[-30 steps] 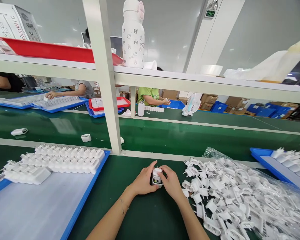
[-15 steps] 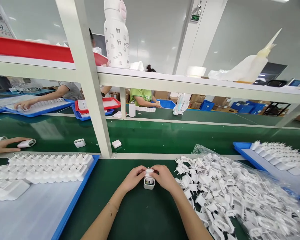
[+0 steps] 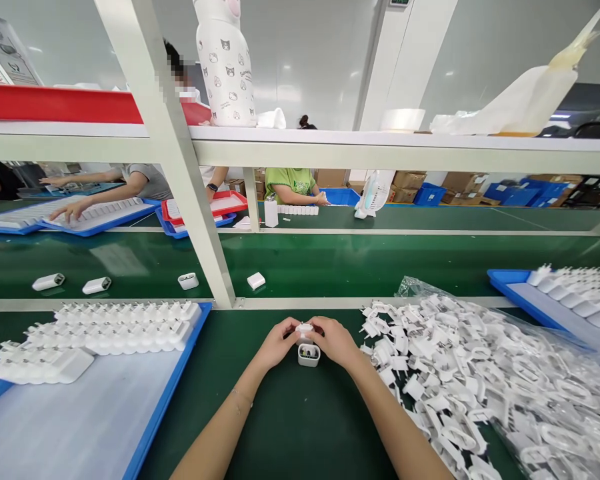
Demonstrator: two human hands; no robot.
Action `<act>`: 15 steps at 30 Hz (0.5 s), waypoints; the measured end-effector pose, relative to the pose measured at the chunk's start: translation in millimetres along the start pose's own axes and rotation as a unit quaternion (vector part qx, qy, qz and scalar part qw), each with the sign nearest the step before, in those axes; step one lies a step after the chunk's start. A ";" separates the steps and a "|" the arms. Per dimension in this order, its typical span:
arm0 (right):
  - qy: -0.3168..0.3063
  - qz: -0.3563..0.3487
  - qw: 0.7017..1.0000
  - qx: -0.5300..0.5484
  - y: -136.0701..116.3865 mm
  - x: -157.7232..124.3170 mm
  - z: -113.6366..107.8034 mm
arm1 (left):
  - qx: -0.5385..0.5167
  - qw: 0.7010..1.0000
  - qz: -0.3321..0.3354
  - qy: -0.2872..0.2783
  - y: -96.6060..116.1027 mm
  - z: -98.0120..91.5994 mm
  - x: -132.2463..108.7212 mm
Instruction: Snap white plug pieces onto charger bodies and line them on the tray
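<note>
My left hand [image 3: 279,347] and my right hand [image 3: 336,341] meet over the green work surface, fingertips pinching a small white plug cover [image 3: 305,331] from both sides. Just in front of it, on my side, stands a white charger housing [image 3: 309,358] with its open end up and parts showing inside. Whether the cover touches the housing, I cannot tell. Right of my right hand spreads a heap of loose white plug covers [image 3: 430,373], partly under clear plastic. On my left, a blue-rimmed tray [image 3: 167,393] bears rows of white chargers [image 3: 125,330] with pins up.
A green conveyor belt [image 3: 330,267] runs behind, carrying several white housings [image 3: 189,281]. The shelf [image 3: 355,150] above holds a patterned bottle [image 3: 226,70] and a squeeze bottle [image 3: 540,100]. Another blue tray [image 3: 513,283] stands at right. Co-workers sit beyond the belt.
The view has shifted slightly. At the left, another person's hand has gone from the belt, where white housings now lie. My hands keep the same pinch on the plug cover.
</note>
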State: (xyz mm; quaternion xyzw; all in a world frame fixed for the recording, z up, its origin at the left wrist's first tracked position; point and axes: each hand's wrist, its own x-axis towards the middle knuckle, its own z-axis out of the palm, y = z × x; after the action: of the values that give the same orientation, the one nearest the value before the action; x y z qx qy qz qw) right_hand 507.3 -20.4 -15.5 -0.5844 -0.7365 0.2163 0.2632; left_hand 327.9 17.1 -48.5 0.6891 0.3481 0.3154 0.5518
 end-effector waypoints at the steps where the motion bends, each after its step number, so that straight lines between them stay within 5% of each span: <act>1: -0.006 0.006 1.000 -0.006 -0.1 -0.1 -0.8 | 0.002 1.000 0.002 0.002 -1.4 0.4 1.2; 10: -0.049 -0.015 0.999 0.012 14.3 1.3 11.2 | 0.092 0.994 -0.002 0.054 2.0 10.3 -11.2; 15: -0.025 -0.018 0.987 0.159 48.0 25.5 23.3 | 0.061 0.992 0.000 0.108 4.4 13.7 -12.6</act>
State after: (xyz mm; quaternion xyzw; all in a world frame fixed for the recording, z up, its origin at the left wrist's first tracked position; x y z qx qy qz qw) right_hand 523.7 14.9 -60.0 -0.5164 -0.7093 0.3408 0.3378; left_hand 332.7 -1.4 -47.5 0.6831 0.4243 0.3663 0.4682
